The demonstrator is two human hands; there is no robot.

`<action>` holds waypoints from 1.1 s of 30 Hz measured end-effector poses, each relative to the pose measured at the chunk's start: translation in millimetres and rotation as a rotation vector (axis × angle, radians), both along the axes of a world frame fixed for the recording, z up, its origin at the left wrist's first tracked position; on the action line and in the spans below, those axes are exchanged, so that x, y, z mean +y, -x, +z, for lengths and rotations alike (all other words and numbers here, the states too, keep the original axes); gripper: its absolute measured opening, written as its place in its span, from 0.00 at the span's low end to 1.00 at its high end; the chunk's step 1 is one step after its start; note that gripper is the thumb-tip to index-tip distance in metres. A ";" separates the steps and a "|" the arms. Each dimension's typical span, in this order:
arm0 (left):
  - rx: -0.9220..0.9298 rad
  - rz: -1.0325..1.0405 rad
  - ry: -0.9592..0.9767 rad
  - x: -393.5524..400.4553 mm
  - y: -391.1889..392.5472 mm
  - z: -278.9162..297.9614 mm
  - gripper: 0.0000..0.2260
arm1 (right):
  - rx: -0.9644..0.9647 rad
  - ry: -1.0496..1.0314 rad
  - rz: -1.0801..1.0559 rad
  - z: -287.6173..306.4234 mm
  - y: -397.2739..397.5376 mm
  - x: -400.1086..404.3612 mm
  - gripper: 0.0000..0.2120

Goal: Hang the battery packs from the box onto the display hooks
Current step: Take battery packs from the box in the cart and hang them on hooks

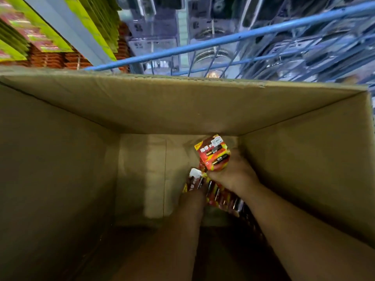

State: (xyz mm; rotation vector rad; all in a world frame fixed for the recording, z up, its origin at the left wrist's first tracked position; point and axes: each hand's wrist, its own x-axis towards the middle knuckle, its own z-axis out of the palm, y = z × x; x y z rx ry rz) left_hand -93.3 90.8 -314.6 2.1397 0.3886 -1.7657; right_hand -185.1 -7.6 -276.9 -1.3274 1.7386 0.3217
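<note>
While both arms reach deep into the box (182, 102), the right hand (233, 173) has its fingers curled tight around a battery pack (214, 154). That pack sticks up out of the fist, near the far right corner of the box floor. The left hand (193, 191) is low down on the pile of packs (221, 196), and it seems to pinch one by its white top, but its fingers are dark and hard to see, so I cannot tell for sure.

The pile lies along the right wall of the box, by the near edge. Behind the far wall are a blue wire cart (233, 38) and blurry shelves of goods (50, 37).

What could go wrong? The pack is thin and slippery, so I think it could slide out of the fist on the way up. It could also catch on the box wall and bend. If the hole in its top tears, it will not hang on a hook.

The held pack is red and yellow card. It has two black batteries under clear plastic and a small white price sticker near the top.
</note>
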 end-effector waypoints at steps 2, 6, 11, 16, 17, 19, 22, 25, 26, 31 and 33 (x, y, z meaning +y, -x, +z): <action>-0.112 0.035 0.026 -0.6 1.5 4.9 0.23 | -0.061 0.048 -0.086 -3.3 6.1 4.8 0.45; -0.408 -0.140 0.168 -4.4 1.7 18.1 0.15 | -0.224 0.019 -0.203 -4.6 12.3 9.7 0.34; -0.357 -0.028 0.381 -25.2 -32.8 43.9 0.15 | -0.424 -0.045 -0.364 21.2 8.0 8.7 0.20; -0.219 0.124 0.450 -16.5 -77.8 112.1 0.09 | -0.524 -0.074 -0.514 77.7 4.8 24.4 0.17; -0.207 0.133 0.464 -13.2 -86.1 130.5 0.10 | -0.557 -0.083 -0.526 95.6 4.4 27.4 0.16; -0.195 0.131 0.523 -9.6 -99.6 172.8 0.09 | -0.630 -0.089 -0.546 136.4 2.6 33.1 0.14; -0.213 0.065 0.593 -0.5 -115.1 231.7 0.08 | -0.738 -0.112 -0.569 199.0 0.4 41.8 0.15; -0.231 0.001 0.704 11.0 -125.7 292.2 0.10 | -0.821 -0.125 -0.624 255.5 -1.5 47.5 0.18; -0.227 -0.010 0.738 13.8 -129.5 309.9 0.10 | -0.839 -0.129 -0.631 272.9 -2.2 46.5 0.20; -0.242 -0.045 0.924 28.3 -143.2 409.4 0.08 | -0.937 -0.007 -0.442 358.5 -4.6 38.4 0.21; -0.353 -0.052 0.965 40.8 -145.3 446.1 0.08 | -0.980 0.039 -0.363 392.7 -8.0 37.3 0.15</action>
